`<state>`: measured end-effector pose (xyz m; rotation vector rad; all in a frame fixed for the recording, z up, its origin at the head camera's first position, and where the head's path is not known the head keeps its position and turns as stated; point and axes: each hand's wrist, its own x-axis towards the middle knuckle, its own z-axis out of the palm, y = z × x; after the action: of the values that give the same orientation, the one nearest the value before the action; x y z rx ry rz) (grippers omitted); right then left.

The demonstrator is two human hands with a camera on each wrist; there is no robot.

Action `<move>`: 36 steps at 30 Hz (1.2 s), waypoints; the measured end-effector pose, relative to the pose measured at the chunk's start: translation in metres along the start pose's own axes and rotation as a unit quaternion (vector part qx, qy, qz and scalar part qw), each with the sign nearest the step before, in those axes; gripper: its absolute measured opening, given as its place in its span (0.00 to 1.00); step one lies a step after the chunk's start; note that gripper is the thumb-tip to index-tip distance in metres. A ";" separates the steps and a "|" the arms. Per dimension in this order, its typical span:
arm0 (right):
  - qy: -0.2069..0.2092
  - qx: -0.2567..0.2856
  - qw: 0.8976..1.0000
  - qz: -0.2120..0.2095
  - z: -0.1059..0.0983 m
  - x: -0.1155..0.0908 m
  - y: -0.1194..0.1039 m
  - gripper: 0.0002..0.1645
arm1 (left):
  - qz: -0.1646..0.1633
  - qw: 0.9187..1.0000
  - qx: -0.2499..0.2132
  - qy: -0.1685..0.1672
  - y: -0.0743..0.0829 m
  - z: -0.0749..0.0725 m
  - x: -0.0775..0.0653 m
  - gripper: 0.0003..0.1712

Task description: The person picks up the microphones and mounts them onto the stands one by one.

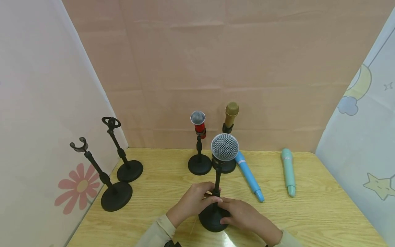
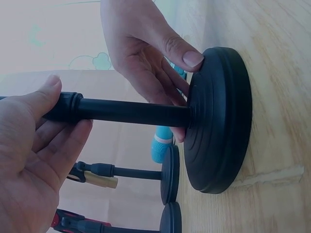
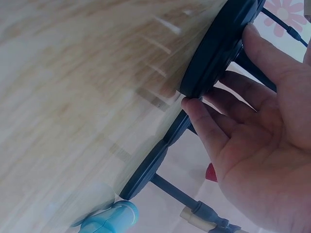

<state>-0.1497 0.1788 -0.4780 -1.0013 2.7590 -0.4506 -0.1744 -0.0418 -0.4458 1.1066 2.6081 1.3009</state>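
A black microphone stand [image 1: 217, 183] stands upright at the front middle of the table, its round base [image 2: 218, 121] on or just at the wood. A silver mesh microphone head [image 1: 225, 147] tops it; the microphone's body is hidden behind. With thumb and fingers my left hand [image 1: 195, 201] grips the stand's pole at the collar [image 2: 63, 107]. Lower down, my right hand [image 1: 243, 213] holds the base, its thumb on the upper face and its fingers at the rim, as the right wrist view shows.
Behind stand a red microphone [image 1: 200, 128] and a gold microphone [image 1: 230, 118], each on a black stand. A blue microphone [image 1: 250, 176] and a mint-green microphone [image 1: 288, 173] lie to the right. Two bare stands [image 1: 116, 195] [image 1: 130, 171] are at the left beside the wall.
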 end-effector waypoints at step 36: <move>0.018 -0.016 1.000 -0.015 0.002 -0.002 0.000 0.31 | -0.011 0.999 -0.005 0.047 0.001 0.004 0.002 0.13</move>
<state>-0.1480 0.1795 -0.4794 -1.0521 2.7948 -0.4343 -0.1737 -0.0374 -0.4475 1.0365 2.6686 1.3924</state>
